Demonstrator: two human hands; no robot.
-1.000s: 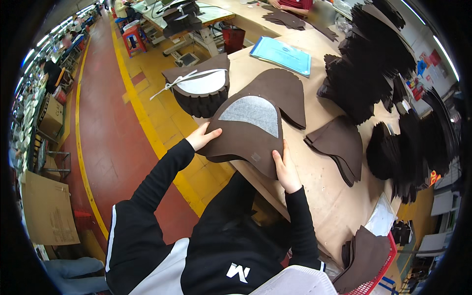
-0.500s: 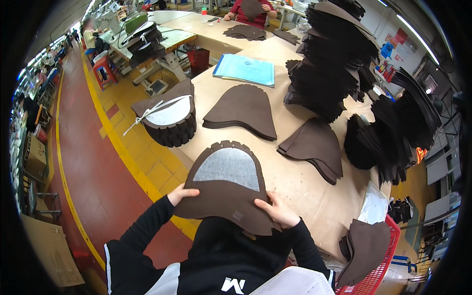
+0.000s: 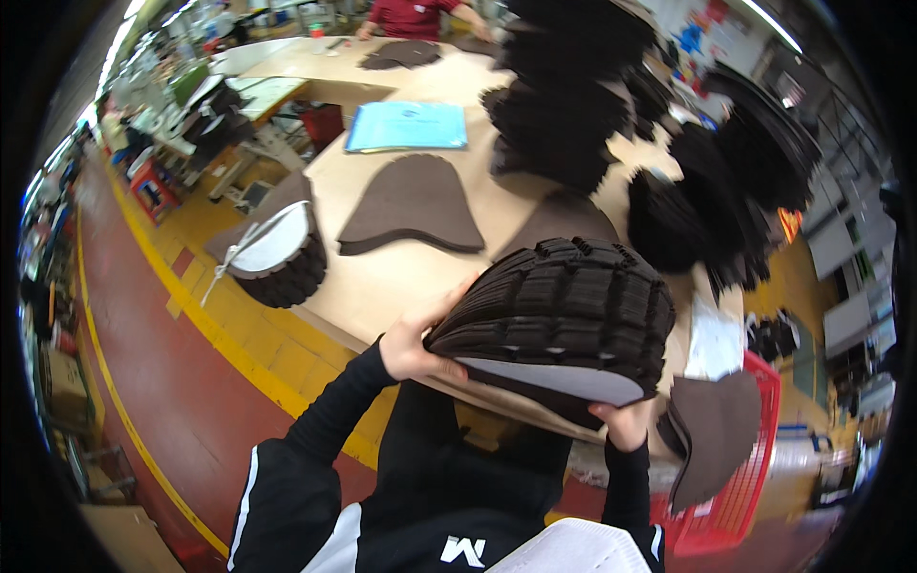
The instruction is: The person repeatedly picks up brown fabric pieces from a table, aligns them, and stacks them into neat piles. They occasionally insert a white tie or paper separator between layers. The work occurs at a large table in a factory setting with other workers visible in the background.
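Note:
A thick stack of dark brown cut pieces (image 3: pixel 573 296) is held tilted over the table's front edge, its notched, layered side facing up. A white-grey patch shows along its lower face. My left hand (image 3: pixel 420 339) grips the stack's left end, thumb below and fingers along the side. At the lower right corner, my right hand (image 3: pixel 626 422) holds it, most fingers hidden beneath. Beyond lies a flatter brown stack (image 3: pixel 411 205); another brown stack (image 3: pixel 564 218) is partly covered by the held one. To the left sits a similar bundle (image 3: pixel 277 258) tied with white string.
On the pale table (image 3: pixel 377 286) lies a blue folder (image 3: pixel 406 129). Tall dark piles (image 3: pixel 564 105) and more piles (image 3: pixel 707 201) crowd the right. Brown pieces (image 3: pixel 716 430) rest at a red basket (image 3: pixel 764 458). A person in a red shirt (image 3: pixel 411 17) sits across.
The stack has moved right and tipped, so its notched edge now faces up instead of its patched top. Both hands have shifted right with it, and the view has turned.

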